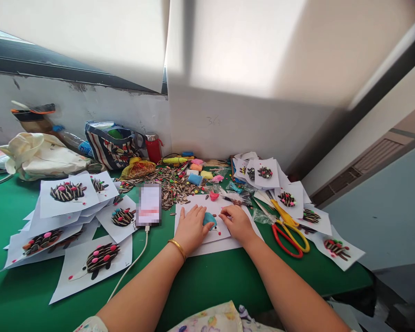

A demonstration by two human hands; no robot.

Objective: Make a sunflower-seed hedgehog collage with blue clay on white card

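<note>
A flattened piece of blue clay lies on a white paper sheet, with small pink dots and a drawn line beside it. My left hand rests flat on the paper at the clay's left edge, fingers spread and thumb touching the clay. My right hand is just right of the clay, thumb and index fingertip pinched close together near the paper; whatever is between them is too small to make out. Another white sheet lies underneath.
Seeds and coloured clay lumps lie behind the paper. A charging phone is at the left. Red and yellow scissors lie right. Seed-hedgehog cards are piled on both sides. A red flask stands behind.
</note>
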